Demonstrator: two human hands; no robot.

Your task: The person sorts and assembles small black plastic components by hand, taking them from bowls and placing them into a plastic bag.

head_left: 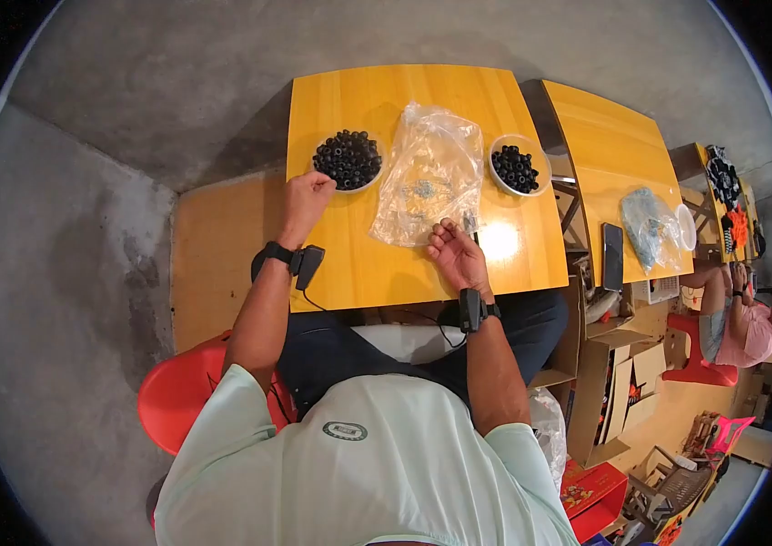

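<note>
My left hand (307, 202) is at the lower left rim of a clear round tub (355, 189) heaped with black ring-like parts (348, 156). Its fingers are pinched together, and whatever may be between them is too small to make out. My right hand (457, 257) rests palm up near the table's front edge, fingers curled in; their contents cannot be made out. Just beyond it lies a crinkled clear plastic bag (431, 146) with small silvery pieces (426, 189) on or in it. A second tub (520, 189), right of the bag, holds fewer black parts (514, 167).
The tubs and bag lie on a yellow wooden table (340, 273). On another table to the right are a phone (612, 257) and a filled plastic bag (650, 232). Open cardboard boxes (613, 400) stand below. A seated person (742, 332) is at the far right.
</note>
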